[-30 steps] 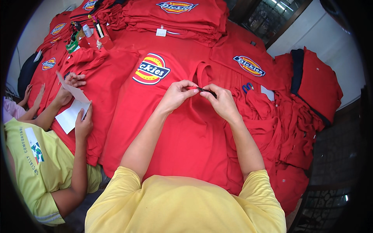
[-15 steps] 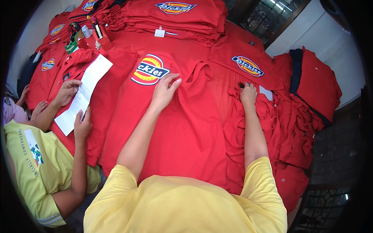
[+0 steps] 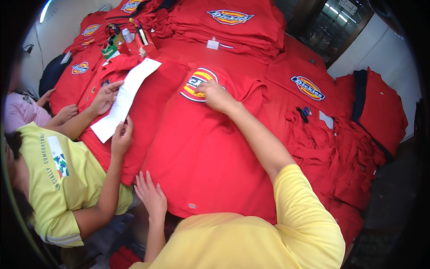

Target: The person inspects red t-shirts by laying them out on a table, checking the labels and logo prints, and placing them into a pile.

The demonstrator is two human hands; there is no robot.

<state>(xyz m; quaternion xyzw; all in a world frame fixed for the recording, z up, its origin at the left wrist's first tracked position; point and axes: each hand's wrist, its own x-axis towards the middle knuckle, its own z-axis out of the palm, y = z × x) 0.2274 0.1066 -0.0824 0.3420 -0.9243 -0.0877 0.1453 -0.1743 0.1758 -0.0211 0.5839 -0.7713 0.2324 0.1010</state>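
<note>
A red shirt with a large printed emblem lies spread in front of me. My right hand reaches across to the emblem, its partly bent fingers over the print and nothing visible in them. At the shirt's lower left edge rests my left hand, palm down with fingers spread. Scissors with black and blue parts lie on crumpled red garments to my right, out of both hands.
On my left, a person in a yellow-green shirt holds a long white paper over red cloth. Farther left sits someone in pink. Folded red shirts are stacked at the back, beside a red holder with pens.
My right hand has left the scissors on the right and moved left to the emblem. My left hand has come from beside the emblem down to the shirt's near left edge.
</note>
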